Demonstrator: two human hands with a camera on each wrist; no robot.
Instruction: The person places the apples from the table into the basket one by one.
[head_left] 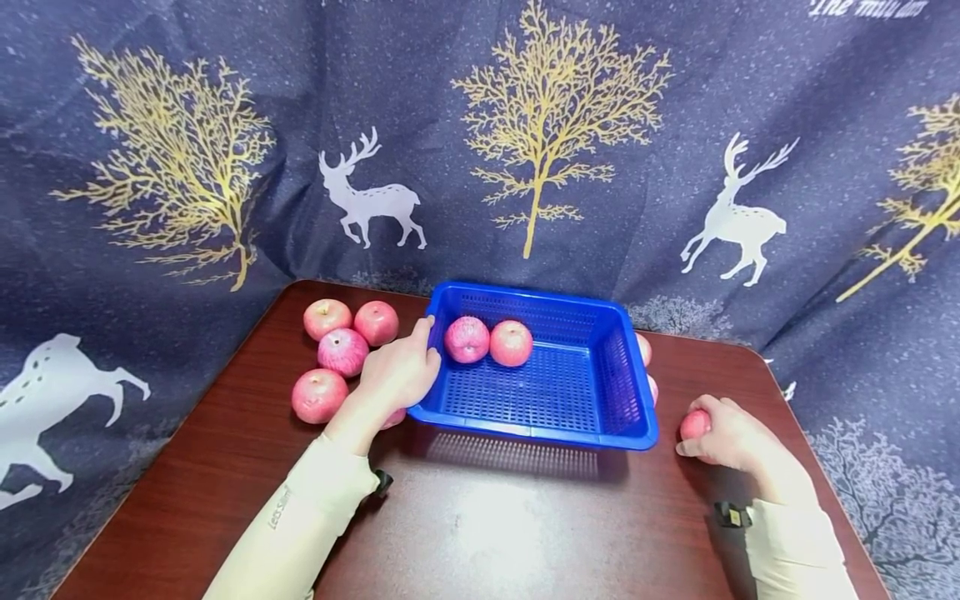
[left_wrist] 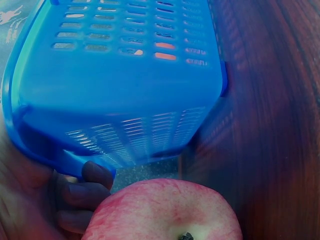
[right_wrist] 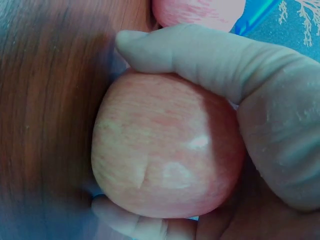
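Right hand (head_left: 731,437) is curled around an apple (head_left: 693,425) at the near right of the table (head_left: 480,525), just right of the blue basket (head_left: 600,433); the right wrist view confirms the wrap, thumb across the top and fingers (right_wrist: 135,225) under the apple (right_wrist: 167,160). It looks low, at or just off the tabletop, can't tell which. Left hand (head_left: 401,367) rests on the basket's left rim, fingers bent over the edge; the left wrist view shows fingertips (left_wrist: 87,187) tucked under the rim of the basket (left_wrist: 120,75), so it grips the basket wall, likely steadying it. An apple sits just under that wrist (left_wrist: 165,212), barely visible in the head view. Step in hand, as I read it: apples are going into the basket, right hand at pickup. Two apples in basket (head_left: 489,340) already lie against the far-left wall. Next move calls for a lift clear of the right wall, then travel left over the rim and a drop on bare mesh floor, plenty free near and right. In the way: the basket's right wall is tall and two more apples (head_left: 647,367) sit tight against its outside, so the lift should go up first, not sideways. Four loose apples (head_left: 341,354) cluster far left of the basket, beside the left hand. Deer-and-tree curtain (head_left: 525,150) behind, not a factor.
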